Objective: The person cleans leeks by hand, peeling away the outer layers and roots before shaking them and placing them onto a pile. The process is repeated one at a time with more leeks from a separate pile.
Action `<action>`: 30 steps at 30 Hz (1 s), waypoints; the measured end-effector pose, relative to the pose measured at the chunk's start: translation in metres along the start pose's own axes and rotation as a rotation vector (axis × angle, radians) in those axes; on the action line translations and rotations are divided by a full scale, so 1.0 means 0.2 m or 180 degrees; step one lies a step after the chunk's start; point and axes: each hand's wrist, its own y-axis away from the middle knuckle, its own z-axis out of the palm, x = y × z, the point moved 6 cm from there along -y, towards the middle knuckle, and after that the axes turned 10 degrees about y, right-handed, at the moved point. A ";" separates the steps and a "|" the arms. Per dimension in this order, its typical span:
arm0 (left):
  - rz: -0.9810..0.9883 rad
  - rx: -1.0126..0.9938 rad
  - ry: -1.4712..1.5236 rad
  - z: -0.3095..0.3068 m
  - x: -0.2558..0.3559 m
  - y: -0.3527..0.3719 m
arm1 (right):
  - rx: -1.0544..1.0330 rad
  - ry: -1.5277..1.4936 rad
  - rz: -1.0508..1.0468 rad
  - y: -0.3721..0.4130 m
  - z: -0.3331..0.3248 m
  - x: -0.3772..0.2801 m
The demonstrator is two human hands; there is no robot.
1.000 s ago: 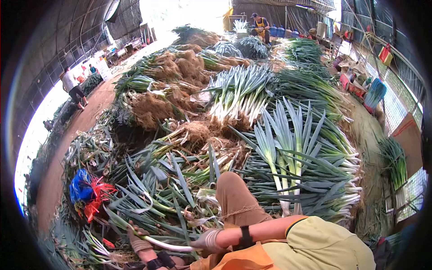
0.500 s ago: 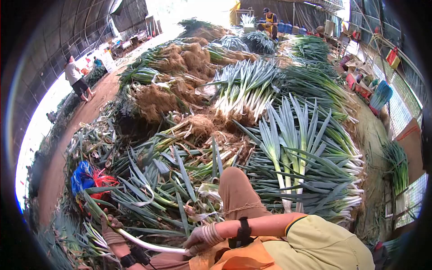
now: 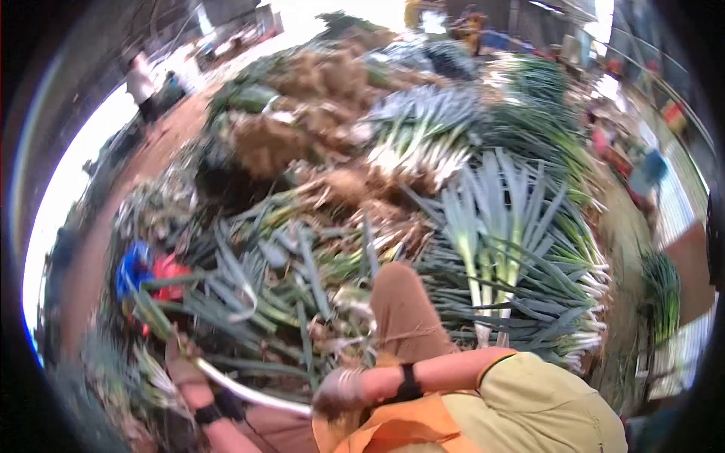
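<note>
A single leek [image 3: 245,392] runs between my two hands, its green leaves to the upper left and its white stem curving down to the right. My left hand [image 3: 182,358], in a dirty glove, is closed around it where green meets white. The root end meets my right hand [image 3: 338,390], also gloved, with its fingers closed; the fingertips are blurred. Several trimmed leeks [image 3: 491,241] lie in front of my right knee, on a large pile with white ends to the right. Loose leaves [image 3: 264,279] cover the ground ahead of my left hand.
Blue plastic [image 3: 134,268] and red plastic strips [image 3: 171,276] lie beyond my left hand. Rooty leek bundles [image 3: 279,143] are heaped farther ahead. One person [image 3: 141,89] stands at the far left; another [image 3: 472,32] is at the back. Cardboard [image 3: 683,268] is at the right.
The view has shifted slightly and blurred, with the scene's upper part moving right. Both hands keep hold of the leek in nearly the same pose.
</note>
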 end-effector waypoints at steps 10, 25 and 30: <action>0.0211 0.2119 0.0182 -0.49 0.00 -0.04 | -0.0120 -0.2429 0.1090 0.71 0.10 0.18; 0.0322 0.0725 0.0945 0.02 -0.22 0.02 | -0.0067 -0.0607 0.0644 -0.05 -0.13 0.23; -0.0755 0.0811 -0.0326 0.17 -0.71 0.23 | -0.0067 -0.0896 0.1802 0.04 0.05 0.32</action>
